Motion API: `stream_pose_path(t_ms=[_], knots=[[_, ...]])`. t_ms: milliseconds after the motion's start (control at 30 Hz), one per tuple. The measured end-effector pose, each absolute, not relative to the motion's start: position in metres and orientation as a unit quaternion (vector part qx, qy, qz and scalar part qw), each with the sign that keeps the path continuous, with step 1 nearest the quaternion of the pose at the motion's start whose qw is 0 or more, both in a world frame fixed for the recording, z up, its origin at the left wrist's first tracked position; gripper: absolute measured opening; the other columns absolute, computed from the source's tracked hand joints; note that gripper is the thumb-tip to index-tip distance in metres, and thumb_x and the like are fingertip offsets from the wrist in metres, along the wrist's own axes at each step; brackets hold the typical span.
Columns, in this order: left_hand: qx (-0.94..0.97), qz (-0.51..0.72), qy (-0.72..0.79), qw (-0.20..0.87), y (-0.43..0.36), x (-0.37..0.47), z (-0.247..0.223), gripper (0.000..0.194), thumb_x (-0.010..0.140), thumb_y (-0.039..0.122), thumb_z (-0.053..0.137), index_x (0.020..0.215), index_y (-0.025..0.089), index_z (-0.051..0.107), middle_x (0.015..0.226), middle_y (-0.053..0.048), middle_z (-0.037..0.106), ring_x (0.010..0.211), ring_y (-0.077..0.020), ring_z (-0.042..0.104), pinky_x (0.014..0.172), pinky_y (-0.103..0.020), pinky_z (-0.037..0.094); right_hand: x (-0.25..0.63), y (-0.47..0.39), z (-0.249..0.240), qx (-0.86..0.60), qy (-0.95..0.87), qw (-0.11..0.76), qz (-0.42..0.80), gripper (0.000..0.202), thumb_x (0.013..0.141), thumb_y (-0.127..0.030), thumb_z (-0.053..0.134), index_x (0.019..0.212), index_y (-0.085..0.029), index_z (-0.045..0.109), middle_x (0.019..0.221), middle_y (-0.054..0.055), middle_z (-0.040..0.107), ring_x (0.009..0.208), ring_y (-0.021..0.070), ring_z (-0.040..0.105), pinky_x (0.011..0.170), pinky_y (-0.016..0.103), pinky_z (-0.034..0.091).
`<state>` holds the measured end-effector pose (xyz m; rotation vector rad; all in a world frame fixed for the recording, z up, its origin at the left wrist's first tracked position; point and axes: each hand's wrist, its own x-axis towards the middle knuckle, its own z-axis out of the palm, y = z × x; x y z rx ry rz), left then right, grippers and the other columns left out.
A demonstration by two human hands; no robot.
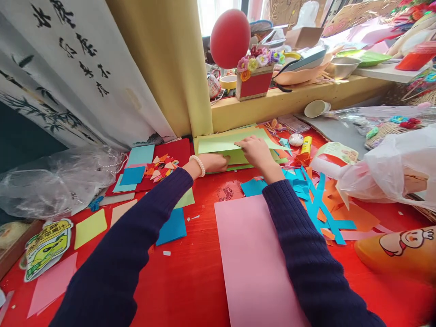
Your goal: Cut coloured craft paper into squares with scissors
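Pinching pale green sheet [216, 144], upper centre of frame, with right hand [256, 154]; left hand [214, 162] at its raised edge, grip can't tell. Sheet looks not yet off green stack [237, 157]. Blue strips [318, 200], right of frame, look already cut; pink sheet [252, 259], lower centre, uncut.

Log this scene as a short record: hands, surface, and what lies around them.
Left hand: at the green paper, beaded bracelet on wrist
Right hand: at the edge of the pale green sheet
Surface: red table
Nearer the person: pink sheet
Left side: colourful scraps
Right side: blue strips, yellow tube
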<state>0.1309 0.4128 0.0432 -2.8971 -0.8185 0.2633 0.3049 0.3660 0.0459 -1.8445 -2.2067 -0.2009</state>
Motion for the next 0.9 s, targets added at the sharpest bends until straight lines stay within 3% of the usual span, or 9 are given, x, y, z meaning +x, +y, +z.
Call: stream_pose_path(t_ms=[100,200,267,333,400,567,700,800,900], knots=[[-0.960,0.086,-0.257,0.073,0.411,0.130,0.047,0.043,0.091,0.016,0.032,0.132,0.019,0.045,0.114,-0.014,0.065,0.077,-0.0202,0.066,0.069,-0.033,0.044,0.308,0.368,0.045,-0.644,-0.747,0.149,-0.075,0.039,0.091,-0.018,0.041,0.126,-0.019,0.059,0.121,0.013,0.062,0.109,0.0282,0.048,0.084,0.039,0.034],[-0.962,0.082,-0.243,0.088,0.410,0.129,0.045,0.042,0.094,0.019,0.029,0.131,0.027,0.046,0.134,-0.012,0.051,0.079,-0.0194,0.067,0.068,-0.032,0.044,0.312,0.369,0.047,-0.652,-0.735,0.168,-0.081,0.044,0.090,-0.018,0.042,0.132,-0.017,0.052,0.125,0.014,0.059,0.112,0.0290,0.047,0.087,0.040,0.032],[-0.961,0.081,-0.247,0.093,0.411,0.130,0.042,0.037,0.095,0.030,0.033,0.126,0.025,0.051,0.135,-0.013,0.049,0.081,-0.0216,0.067,0.067,-0.033,0.045,0.315,0.370,0.047,-0.654,-0.733,0.169,-0.075,0.038,0.090,-0.015,0.040,0.122,-0.018,0.061,0.116,0.013,0.064,0.107,0.0278,0.050,0.088,0.041,0.032],[-0.959,0.078,-0.257,0.088,0.413,0.131,0.039,0.043,0.092,0.043,0.039,0.127,0.020,0.050,0.131,-0.015,0.051,0.084,-0.0243,0.067,0.069,-0.034,0.045,0.319,0.372,0.045,-0.654,-0.735,0.167,-0.065,0.033,0.090,-0.015,0.040,0.106,-0.019,0.069,0.106,0.011,0.067,0.102,0.0267,0.052,0.087,0.041,0.032],[-0.958,0.078,-0.263,0.081,0.414,0.132,0.036,0.050,0.090,0.048,0.043,0.128,0.017,0.048,0.123,-0.014,0.057,0.088,-0.0253,0.066,0.071,-0.033,0.046,0.324,0.373,0.044,-0.656,-0.733,0.170,-0.063,0.030,0.090,-0.018,0.042,0.104,-0.019,0.069,0.108,0.011,0.066,0.105,0.0273,0.052,0.089,0.043,0.033],[-0.954,0.075,-0.284,0.068,0.412,0.131,0.035,0.043,0.091,0.023,0.036,0.132,0.017,0.046,0.110,-0.012,0.064,0.084,-0.0218,0.065,0.070,-0.031,0.044,0.342,0.371,0.053,-0.693,-0.671,0.247,-0.095,0.036,0.090,-0.028,0.048,0.123,-0.016,0.057,0.127,0.016,0.054,0.116,0.0326,0.044,0.091,0.049,0.035],[-0.950,0.052,-0.300,0.061,0.410,0.125,0.036,0.065,0.086,0.005,0.030,0.147,0.025,0.020,0.122,-0.011,0.059,0.082,-0.0185,0.065,0.069,-0.029,0.043,0.354,0.369,0.062,-0.736,-0.598,0.304,-0.089,0.039,0.089,-0.027,0.049,0.125,-0.013,0.053,0.125,0.018,0.054,0.113,0.0332,0.047,0.089,0.046,0.038],[-0.949,0.039,-0.308,0.050,0.413,0.121,0.034,0.062,0.085,0.002,0.030,0.141,0.030,0.035,0.123,-0.008,0.056,0.085,-0.0169,0.065,0.071,-0.027,0.043,0.362,0.371,0.058,-0.751,-0.587,0.291,-0.077,0.040,0.090,-0.026,0.046,0.126,-0.011,0.052,0.123,0.019,0.055,0.114,0.0322,0.048,0.090,0.046,0.039],[-0.947,0.030,-0.316,0.048,0.417,0.119,0.030,0.041,0.093,0.017,0.031,0.127,0.026,0.051,0.120,-0.008,0.057,0.092,-0.0196,0.064,0.077,-0.029,0.045,0.375,0.374,0.050,-0.769,-0.575,0.278,-0.046,0.040,0.089,-0.025,0.044,0.126,-0.010,0.052,0.126,0.020,0.053,0.115,0.0318,0.050,0.092,0.047,0.039]])
